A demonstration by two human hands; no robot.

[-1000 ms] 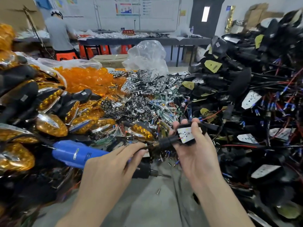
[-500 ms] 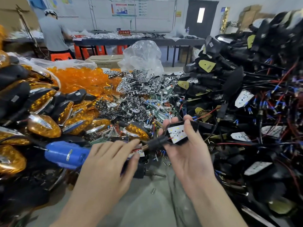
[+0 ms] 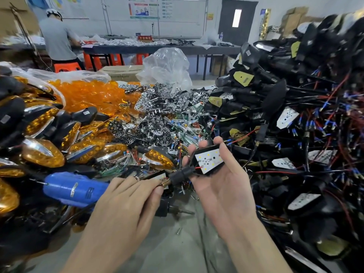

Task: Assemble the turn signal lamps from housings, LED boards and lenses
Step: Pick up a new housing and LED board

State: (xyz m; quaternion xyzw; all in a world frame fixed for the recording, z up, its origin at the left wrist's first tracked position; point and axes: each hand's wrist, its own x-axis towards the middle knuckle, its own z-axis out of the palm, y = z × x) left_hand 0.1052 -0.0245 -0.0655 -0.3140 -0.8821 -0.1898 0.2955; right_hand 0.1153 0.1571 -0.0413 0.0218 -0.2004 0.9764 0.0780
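Fingers [image 3: 219, 140] of the right hand [image 3: 222, 186] curl over the far edge of a black lamp housing [image 3: 217, 170], thumb along its right side, clamping it palm-up at lower centre of the frame. A white LED board [image 3: 209, 159] sits face-up in that housing. At lower left of centre, the left hand [image 3: 126, 203] pinches the brass threaded end of the housing's stem [image 3: 180, 174] between thumb and forefinger.

Below both hands lies the grey counter [image 3: 173, 251], with loose screws [image 3: 178, 231] on it. A blue electric screwdriver [image 3: 74, 189] lies just left of the left hand.

Finished lamps with amber lenses [image 3: 43, 154] are heaped along the left edge. A tangled pile of black wired housings [image 3: 275, 99] fills the right side. Between them, at centre, sits a heap of chrome reflectors [image 3: 157, 107], with loose amber lenses [image 3: 88, 95] to its left and a clear plastic bag [image 3: 167, 66] behind.

Farther back, at upper left, a person in a grey shirt [image 3: 57, 40] stands at a long table [image 3: 157, 48].
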